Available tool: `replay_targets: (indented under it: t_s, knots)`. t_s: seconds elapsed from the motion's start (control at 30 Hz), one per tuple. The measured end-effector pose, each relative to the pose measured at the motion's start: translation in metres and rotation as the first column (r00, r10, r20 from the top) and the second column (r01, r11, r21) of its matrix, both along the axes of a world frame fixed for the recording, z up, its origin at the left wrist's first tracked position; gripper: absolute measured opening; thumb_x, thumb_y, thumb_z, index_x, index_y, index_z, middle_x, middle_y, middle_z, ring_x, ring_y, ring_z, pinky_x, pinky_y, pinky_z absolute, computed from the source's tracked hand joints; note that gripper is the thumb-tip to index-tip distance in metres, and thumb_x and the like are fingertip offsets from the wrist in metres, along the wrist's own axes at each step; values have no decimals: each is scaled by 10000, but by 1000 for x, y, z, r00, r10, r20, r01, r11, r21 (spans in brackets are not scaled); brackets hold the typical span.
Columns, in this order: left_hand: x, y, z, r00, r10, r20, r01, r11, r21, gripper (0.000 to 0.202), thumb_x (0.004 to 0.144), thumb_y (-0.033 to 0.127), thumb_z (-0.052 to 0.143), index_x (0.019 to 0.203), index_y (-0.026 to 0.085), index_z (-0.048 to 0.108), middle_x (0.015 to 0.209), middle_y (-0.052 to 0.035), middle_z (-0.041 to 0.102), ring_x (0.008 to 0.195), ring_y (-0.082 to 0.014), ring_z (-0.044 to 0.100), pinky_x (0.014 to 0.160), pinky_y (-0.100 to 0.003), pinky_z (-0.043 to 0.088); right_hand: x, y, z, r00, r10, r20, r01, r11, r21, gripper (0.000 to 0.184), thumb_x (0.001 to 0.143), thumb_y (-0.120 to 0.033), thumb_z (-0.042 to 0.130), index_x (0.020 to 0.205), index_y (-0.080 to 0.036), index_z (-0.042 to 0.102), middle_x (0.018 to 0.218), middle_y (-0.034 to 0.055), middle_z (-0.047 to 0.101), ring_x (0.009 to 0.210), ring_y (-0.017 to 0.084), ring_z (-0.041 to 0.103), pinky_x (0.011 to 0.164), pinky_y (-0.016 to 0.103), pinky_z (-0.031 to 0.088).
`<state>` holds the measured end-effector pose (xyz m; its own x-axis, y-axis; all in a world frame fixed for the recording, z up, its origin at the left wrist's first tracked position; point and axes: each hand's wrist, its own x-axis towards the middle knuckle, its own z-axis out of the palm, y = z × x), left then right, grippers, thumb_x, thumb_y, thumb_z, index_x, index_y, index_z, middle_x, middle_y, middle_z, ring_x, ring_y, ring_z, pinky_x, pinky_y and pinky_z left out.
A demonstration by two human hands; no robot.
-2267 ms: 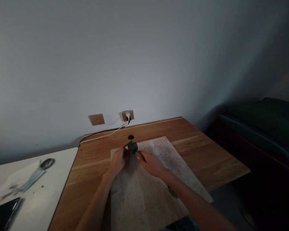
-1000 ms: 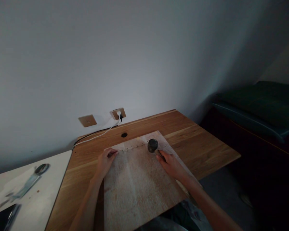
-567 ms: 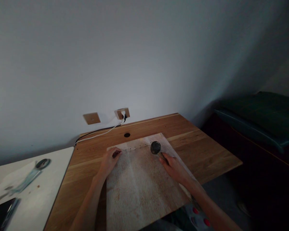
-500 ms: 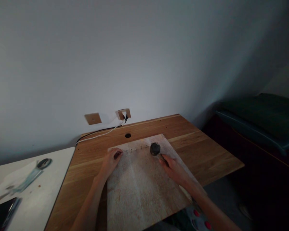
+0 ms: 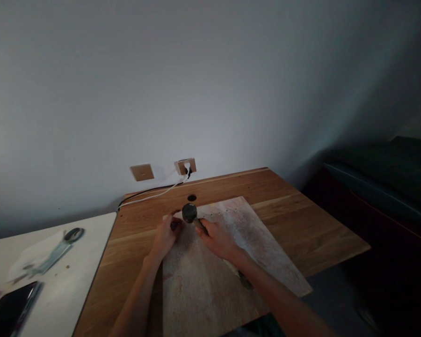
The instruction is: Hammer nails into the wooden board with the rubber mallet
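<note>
A light, worn wooden board (image 5: pixel 210 290) lies on the brown table. Along its far edge runs a row of several small nail-like metal pieces (image 5: pixel 219 213). My right hand (image 5: pixel 217 238) is closed around the handle of a hammer with a round dark head (image 5: pixel 189 213). The hammer's head is over the board's far left part, right beside the fingers of my left hand (image 5: pixel 166 236). That left hand rests at the board's far left corner with its fingers bent together; whatever lies between the fingertips is hidden.
A brown wooden table (image 5: pixel 277 206) carries the board, with a cable hole (image 5: pixel 192 197) behind it. Cables (image 5: pixel 150 198) run to a wall socket (image 5: pixel 187 166). On the white table (image 5: pixel 87 262) at left lie a phone (image 5: pixel 12 306) and a roll of tape (image 5: pixel 73 235).
My right hand has carried the hammer left along the row, from the board's far right side to beside my left hand. My left hand stays at the far left corner.
</note>
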<state>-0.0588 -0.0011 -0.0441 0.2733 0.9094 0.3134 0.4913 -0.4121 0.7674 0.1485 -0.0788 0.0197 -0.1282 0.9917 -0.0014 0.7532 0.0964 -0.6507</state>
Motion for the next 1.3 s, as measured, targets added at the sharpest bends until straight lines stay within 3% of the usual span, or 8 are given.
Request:
replay_targets:
  t_s: [0.17,0.3,0.43,0.6,0.87,1.3]
  knots:
    - [0,1,-1,998,62,-35,-62,998,-8,510,776,91,608,1271,212,620,896,-19,777,799,-202,745,752,-305,568,-12,2,1,999,29,31,-28,999,-36,227,1022,-307,497,1061,-198,692,925,63,772,853,200,702,672,257,384]
    - [1,0,0,998,37,-49,-40,998,-52,459,813,155,637,1269,206,626,899,-25,784,814,-210,750,765,-313,572,-14,4,0,998,10,60,-8,999,-37,268,1041,-302,454,1157,-176,660,990,92,776,925,220,715,703,266,390]
    - [1,-1,2,998,19,-54,-22,998,-59,508,800,126,628,1304,187,610,912,-34,781,842,-216,748,783,-318,569,-12,4,1,995,17,96,-12,999,-45,256,1033,-322,474,1135,-196,672,1007,88,778,960,233,719,719,270,392]
    - [2,0,4,993,78,-90,-79,997,-2,498,780,125,661,1274,181,635,921,-40,759,808,-203,722,755,-305,557,-13,0,4,992,13,129,-8,999,-42,277,1046,-327,443,1158,-199,661,1003,84,777,950,230,723,709,272,398]
    - [1,2,-1,995,40,-90,-46,997,-60,518,789,118,638,1304,167,619,897,-40,768,778,-206,728,730,-296,556,-16,-3,5,986,11,164,-6,1000,-30,302,1048,-346,434,1154,-184,667,1007,108,777,941,244,725,712,288,416]
    - [1,3,0,994,41,-103,-46,998,-48,422,796,165,633,1217,179,662,906,-56,772,808,-233,738,750,-321,567,-10,0,-5,999,-4,37,6,999,-42,250,1013,-357,483,1093,-212,670,981,100,758,960,259,711,796,322,464]
